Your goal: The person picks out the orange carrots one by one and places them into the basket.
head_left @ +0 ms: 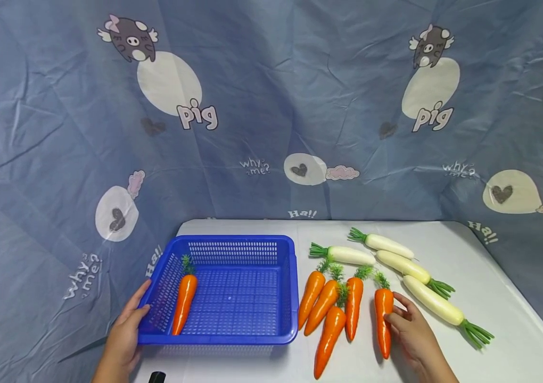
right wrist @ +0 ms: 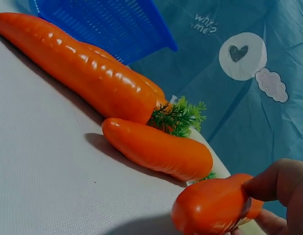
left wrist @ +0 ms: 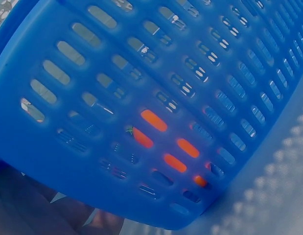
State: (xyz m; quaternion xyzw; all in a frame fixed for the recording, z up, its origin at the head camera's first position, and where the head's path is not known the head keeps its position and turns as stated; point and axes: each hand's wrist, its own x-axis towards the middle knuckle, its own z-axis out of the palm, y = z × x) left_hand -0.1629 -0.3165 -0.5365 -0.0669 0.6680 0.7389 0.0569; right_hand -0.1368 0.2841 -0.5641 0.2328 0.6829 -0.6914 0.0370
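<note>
My left hand grips the left rim of a blue plastic basket. One orange carrot with a green top lies inside, along the basket's left side. Through the slotted wall in the left wrist view, bits of that carrot show orange. My right hand pinches another carrot between thumb and fingers, its leafy top pointing away from me. In the right wrist view the pinched carrot appears end-on, and part of its far side is hidden by the thumb.
Several loose carrots lie between the basket and my right hand. Behind and to the right are several white radishes with green stems. A blue printed cloth hangs behind the white table. A small black object shows at the front edge.
</note>
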